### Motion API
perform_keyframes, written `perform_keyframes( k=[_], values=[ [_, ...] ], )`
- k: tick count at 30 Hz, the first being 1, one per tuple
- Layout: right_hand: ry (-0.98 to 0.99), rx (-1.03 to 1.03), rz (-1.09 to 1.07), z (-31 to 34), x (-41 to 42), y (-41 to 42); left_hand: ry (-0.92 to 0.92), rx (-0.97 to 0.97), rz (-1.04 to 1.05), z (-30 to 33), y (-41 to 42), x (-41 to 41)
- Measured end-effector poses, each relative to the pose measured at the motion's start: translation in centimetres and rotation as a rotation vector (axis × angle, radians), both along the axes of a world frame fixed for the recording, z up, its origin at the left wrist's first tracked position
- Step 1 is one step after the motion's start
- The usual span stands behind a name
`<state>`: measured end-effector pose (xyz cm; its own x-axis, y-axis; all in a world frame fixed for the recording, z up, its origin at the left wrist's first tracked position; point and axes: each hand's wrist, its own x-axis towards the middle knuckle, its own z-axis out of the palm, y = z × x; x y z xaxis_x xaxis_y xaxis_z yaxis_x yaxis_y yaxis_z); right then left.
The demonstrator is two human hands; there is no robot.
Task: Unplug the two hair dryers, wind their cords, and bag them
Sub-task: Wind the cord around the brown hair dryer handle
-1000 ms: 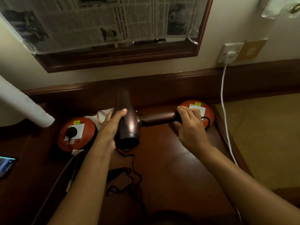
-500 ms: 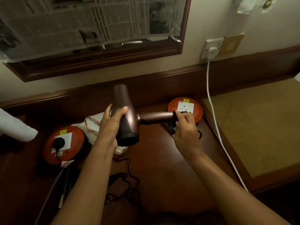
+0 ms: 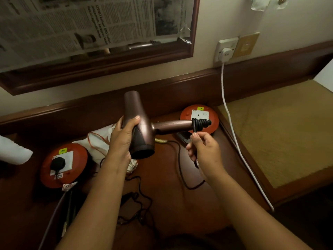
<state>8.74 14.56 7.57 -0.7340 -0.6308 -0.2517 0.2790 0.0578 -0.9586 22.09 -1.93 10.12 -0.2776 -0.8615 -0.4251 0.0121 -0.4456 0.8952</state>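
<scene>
Where the lower centre of the frame goes dim, a thin black cable lies in loose tangles on the glossy dark wood desk. Above it, mid-frame, the left hand curls round the barrel of a metallic bronze hair dryer, thumb across the smooth tapered body, the round rear end facing the camera. Its slim handle points right, and the black cord sits on the handle's end in tight ribbed coils. Just below, the right hand pinches the cord between thumb and fingertips; the slack drops in a curve onto the desk. Left of the hands a round orange socket reel carries a black plug; a second orange reel lies behind the handle. A white drawstring bag rests between them. At the upper right, a white plug sits in a wall socket, its white cable trailing down. A newspaper-covered, wood-framed mirror fills the upper left.
</scene>
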Motion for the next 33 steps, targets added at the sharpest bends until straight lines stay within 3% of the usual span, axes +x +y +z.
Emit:
perform_keyframes(
  k=[4, 11, 22, 33],
  values=[
    [-0.068, 0.038, 0.159, -0.5, -1.3, 1.3, 0.005, 0.022, -0.033, 0.2, 0.2, -1.0],
    [-0.124, -0.086, 0.262, -0.8, -3.3, 3.6, 0.033, 0.081, -0.099, 0.3, 0.5, -2.6],
    [-0.185, 0.050, 0.316, -1.1, -4.9, 4.1, 0.022, 0.094, -0.130, 1.2, 0.4, -3.4],
    [-0.192, 0.097, 0.390, -0.4, -5.6, 3.4, 0.033, 0.318, -0.202, 1.4, 0.4, -4.4]
  ],
)
